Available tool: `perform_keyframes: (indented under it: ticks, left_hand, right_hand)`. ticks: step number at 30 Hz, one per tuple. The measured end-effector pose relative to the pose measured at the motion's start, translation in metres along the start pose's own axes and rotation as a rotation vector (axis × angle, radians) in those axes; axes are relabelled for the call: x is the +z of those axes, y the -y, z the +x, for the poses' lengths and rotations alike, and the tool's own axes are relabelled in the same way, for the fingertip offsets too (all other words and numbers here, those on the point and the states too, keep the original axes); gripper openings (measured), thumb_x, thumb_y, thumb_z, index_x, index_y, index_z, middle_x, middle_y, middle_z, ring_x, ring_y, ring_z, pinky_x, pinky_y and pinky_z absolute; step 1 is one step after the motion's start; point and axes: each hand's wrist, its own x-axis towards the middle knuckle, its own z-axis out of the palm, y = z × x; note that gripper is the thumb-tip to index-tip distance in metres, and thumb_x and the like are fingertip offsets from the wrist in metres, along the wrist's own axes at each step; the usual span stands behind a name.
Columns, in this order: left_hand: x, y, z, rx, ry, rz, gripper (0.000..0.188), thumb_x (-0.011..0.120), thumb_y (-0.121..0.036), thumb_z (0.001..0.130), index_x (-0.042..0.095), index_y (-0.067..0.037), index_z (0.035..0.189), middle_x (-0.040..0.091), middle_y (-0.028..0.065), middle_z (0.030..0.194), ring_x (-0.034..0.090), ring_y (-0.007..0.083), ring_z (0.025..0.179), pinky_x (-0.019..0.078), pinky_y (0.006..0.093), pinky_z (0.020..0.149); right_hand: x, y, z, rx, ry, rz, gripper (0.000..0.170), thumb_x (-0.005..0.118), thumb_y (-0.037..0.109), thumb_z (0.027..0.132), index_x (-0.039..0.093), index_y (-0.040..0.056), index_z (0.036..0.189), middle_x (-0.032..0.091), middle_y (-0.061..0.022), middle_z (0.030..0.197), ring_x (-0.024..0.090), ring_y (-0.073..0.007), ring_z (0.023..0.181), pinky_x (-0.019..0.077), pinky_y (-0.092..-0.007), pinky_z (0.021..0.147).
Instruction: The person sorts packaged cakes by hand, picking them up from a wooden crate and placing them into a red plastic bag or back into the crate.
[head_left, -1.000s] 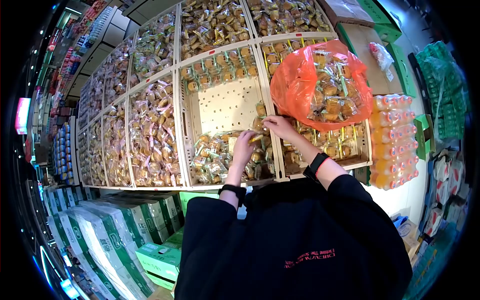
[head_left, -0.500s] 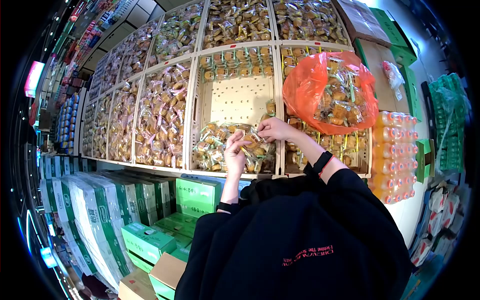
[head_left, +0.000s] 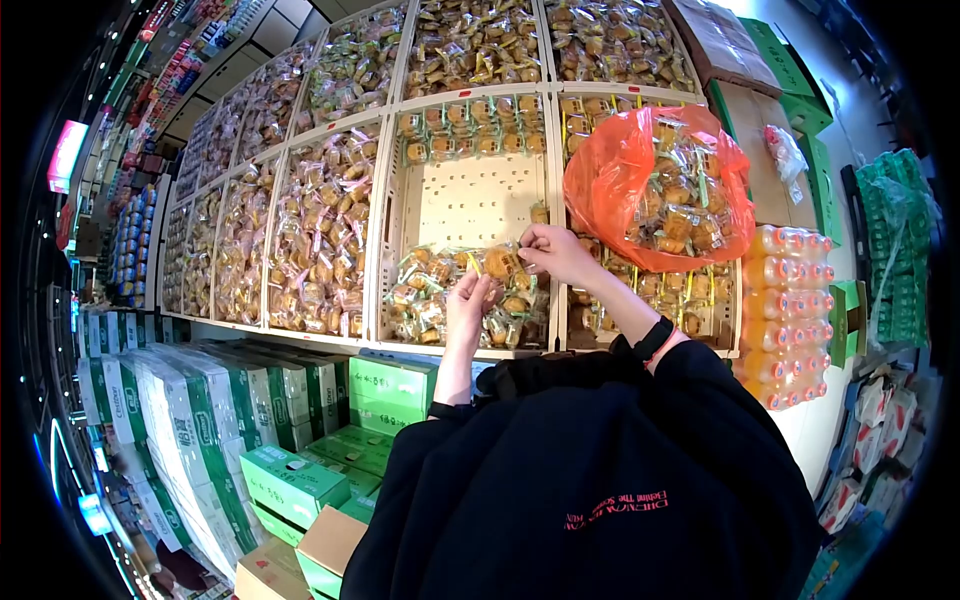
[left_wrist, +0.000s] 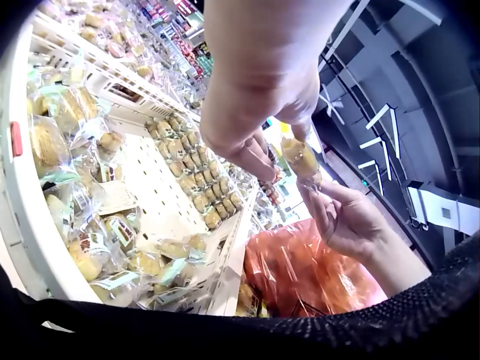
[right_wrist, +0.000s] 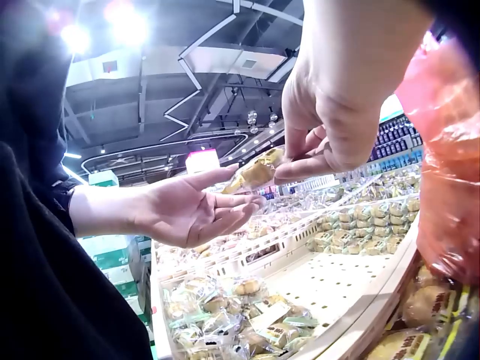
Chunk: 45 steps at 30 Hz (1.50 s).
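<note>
A small bun in a clear wrapper [head_left: 500,263] is held between both hands, over the near end of a crate. My right hand [head_left: 562,256] pinches the wrapper's right end between thumb and fingers. At the other end, beside a yellow strip, the thumb and fingertips of my left hand [head_left: 467,313] pinch the wrapper. The right wrist view shows the bun [right_wrist: 260,171] level between the two hands, with the left fingers stretched out below. Under the hands lies a loose pile of wrapped buns [head_left: 420,305]; neat rows of buns [head_left: 475,125] stand at the crate's far end.
The crate's pale perforated floor [head_left: 465,195] shows between pile and rows. On the right, a red plastic bag [head_left: 605,185] full of wrapped buns stands on the neighbouring crate, near my right forearm. Orange drink bottles [head_left: 790,315] are farther right; green boxes [head_left: 390,385] are stacked at the front left.
The head view has shifted. My right hand has come away from the crate's right side toward the left hand, and the bun between them now shows its broad face upward.
</note>
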Motion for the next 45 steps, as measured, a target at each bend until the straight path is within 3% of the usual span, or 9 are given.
perform_keyframes:
  ticks: [10,16,24,28,30,35,36,42,45]
  left_hand:
    - [0.01,-0.009,-0.007,-0.039,-0.03,0.046,0.009,0.055,-0.013,0.09,0.057,-0.006,0.085,0.059,0.0003,0.078,0.059,0.009,0.073,0.051,0.0256,0.069]
    - [0.004,-0.002,-0.008,-0.115,0.045,0.03,0.025,0.056,-0.014,0.088,0.056,-0.002,0.11,0.061,0.003,0.094,0.059,0.0111,0.086,0.0525,0.0279,0.072]
    - [0.003,-0.006,-0.012,-0.089,0.045,0.033,0.023,0.062,-0.016,0.086,0.059,-0.002,0.104,0.062,0.0023,0.09,0.059,0.0087,0.078,0.0495,0.0241,0.07]
    - [-0.001,-0.001,-0.01,-0.032,0.115,0.156,0.025,0.065,-0.017,0.083,0.061,0.0,0.101,0.064,0.0027,0.086,0.059,0.0091,0.076,0.0487,0.0235,0.07]
    - [0.001,-0.002,-0.01,-0.029,0.145,0.225,0.028,0.066,-0.016,0.082,0.062,0.0,0.104,0.064,0.0023,0.086,0.058,0.0077,0.075,0.0471,0.0224,0.069]
    - [0.001,0.007,-0.005,0.004,0.2,0.238,0.026,0.066,-0.015,0.082,0.062,-0.001,0.104,0.062,-0.0004,0.083,0.054,0.0047,0.073,0.0432,0.0202,0.065]
    - [0.003,0.009,-0.005,0.073,0.18,0.21,0.024,0.069,-0.019,0.08,0.064,-0.002,0.097,0.056,-0.0043,0.07,0.046,0.0022,0.062,0.0362,0.0185,0.054]
    - [0.004,0.007,-0.007,0.084,0.181,0.206,0.023,0.067,-0.02,0.081,0.064,-0.001,0.093,0.059,-0.0015,0.07,0.049,0.0038,0.062,0.0403,0.0197,0.056]
    - [-0.003,0.009,-0.007,0.031,0.205,0.236,0.02,0.064,-0.017,0.084,0.063,-0.002,0.097,0.061,-0.0017,0.08,0.052,0.003,0.071,0.0435,0.0199,0.063]
  right_hand:
    - [-0.007,-0.002,-0.006,-0.012,0.129,0.108,0.007,0.055,0.002,0.086,0.05,-0.0013,0.088,0.059,-0.0084,0.083,0.061,-0.0158,0.081,0.0551,-0.0282,0.068]
    - [-0.004,0.006,-0.013,0.066,0.138,-0.005,0.007,0.055,0.005,0.087,0.049,0.0013,0.089,0.056,-0.0038,0.083,0.06,-0.0136,0.08,0.0546,-0.0276,0.068]
    - [-0.004,-0.002,-0.01,0.127,0.193,-0.038,0.012,0.058,0.007,0.086,0.049,0.0031,0.093,0.055,-0.0029,0.086,0.059,-0.0115,0.079,0.0524,-0.0268,0.066]
    - [-0.003,0.0,-0.013,0.131,0.233,-0.048,0.029,0.063,0.01,0.083,0.048,0.0005,0.107,0.058,-0.0058,0.097,0.058,-0.0094,0.081,0.0489,-0.0237,0.066]
    - [0.001,-0.006,-0.013,0.021,0.272,-0.071,0.031,0.065,0.009,0.081,0.05,0.0,0.107,0.059,-0.0048,0.095,0.058,-0.009,0.08,0.0483,-0.0228,0.066]
    - [0.005,0.004,-0.017,0.089,0.223,-0.199,0.028,0.069,0.01,0.077,0.056,0.0012,0.1,0.06,-0.0005,0.081,0.056,-0.0058,0.069,0.0464,-0.0202,0.06]
    - [0.005,0.009,-0.018,0.079,0.217,-0.263,0.028,0.07,0.01,0.077,0.056,0.0011,0.1,0.059,-0.0002,0.079,0.056,-0.0055,0.067,0.0461,-0.0199,0.059]
    - [0.006,0.011,-0.019,0.028,0.236,-0.316,0.03,0.069,0.01,0.077,0.056,-0.0001,0.101,0.06,-0.0012,0.084,0.055,-0.0063,0.072,0.0459,-0.0205,0.063]
    - [0.009,0.007,-0.016,0.117,0.218,-0.211,0.033,0.069,0.011,0.077,0.055,-0.0002,0.105,0.061,-0.0011,0.085,0.055,-0.0062,0.073,0.045,-0.0201,0.064]
